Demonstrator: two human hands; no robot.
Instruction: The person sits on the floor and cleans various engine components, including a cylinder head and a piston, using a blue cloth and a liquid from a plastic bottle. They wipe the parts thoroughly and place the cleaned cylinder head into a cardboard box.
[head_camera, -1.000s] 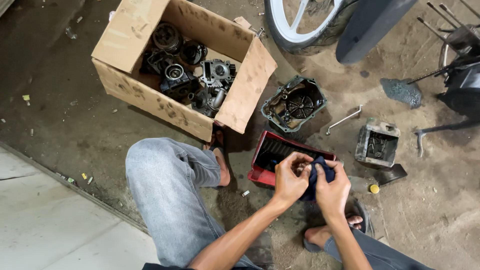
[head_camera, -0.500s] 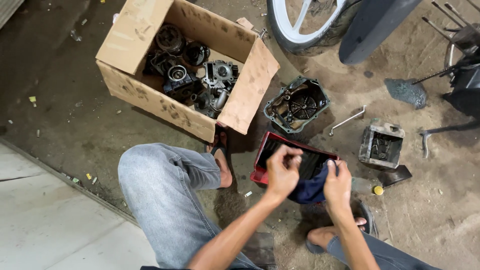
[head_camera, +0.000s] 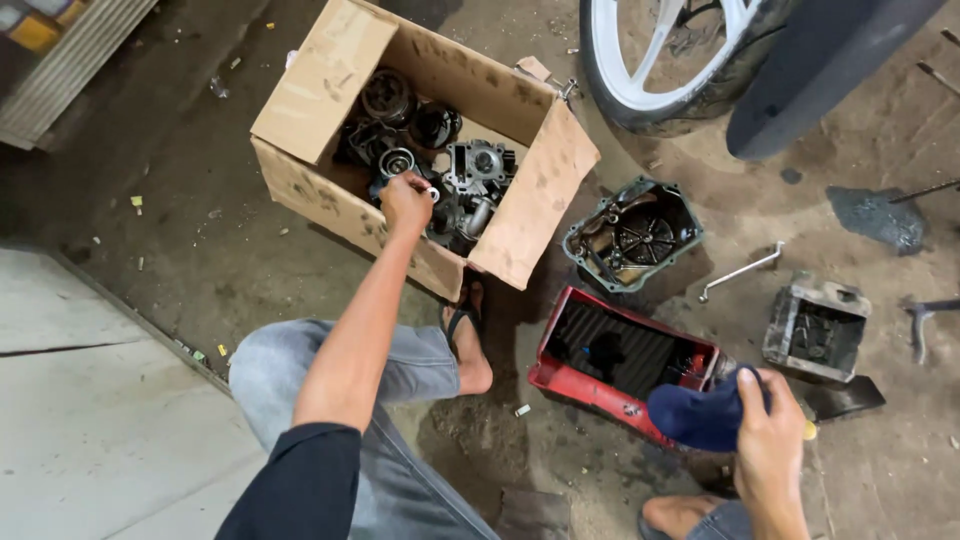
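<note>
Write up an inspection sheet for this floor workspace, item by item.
Surface: bare dirt floor, stained and gritty.
Job's things: cardboard box of engine parts; blue rag.
Clutter: engine cover, red tray, bent wrench, grey metal housing.
Grippers: left hand pinching a small part over the box; right hand gripping the rag.
Cables: nothing seen.
Surroundings: white-rimmed wheel, concrete slab.
</note>
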